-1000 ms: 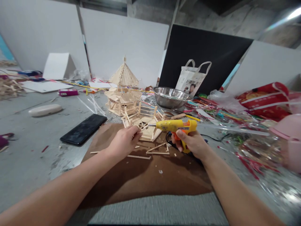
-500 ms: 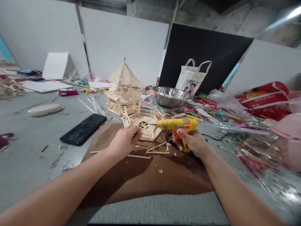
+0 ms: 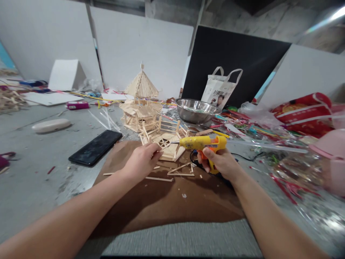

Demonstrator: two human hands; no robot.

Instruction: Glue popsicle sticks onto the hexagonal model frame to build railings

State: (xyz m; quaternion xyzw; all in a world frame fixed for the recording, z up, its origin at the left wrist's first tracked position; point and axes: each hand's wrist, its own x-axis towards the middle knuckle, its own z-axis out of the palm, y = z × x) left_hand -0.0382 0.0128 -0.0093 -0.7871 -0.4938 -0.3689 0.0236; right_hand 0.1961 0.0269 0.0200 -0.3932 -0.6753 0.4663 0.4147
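L hand (image 3: 141,162) closed, thin stick (image 3: 165,146) pinched | R hand (image 3: 219,162) wrapped round glue gun (image 3: 201,143) | nozzle held at stick tip, above hexagonal stick base (image 3: 164,142) | brown mat (image 3: 167,201) beneath.

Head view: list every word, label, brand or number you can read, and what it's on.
Nothing here reads legibly.
White tote bag: print blurred.
Red packet: markings smeared, unreadable.
Yellow glue gun in the right hand: label too small.

craft workshop | stick-built pagoda model (image 3: 140,100) — glue gun (image 3: 201,143) | littered table (image 3: 32,172) — bare foam boards (image 3: 140,46)
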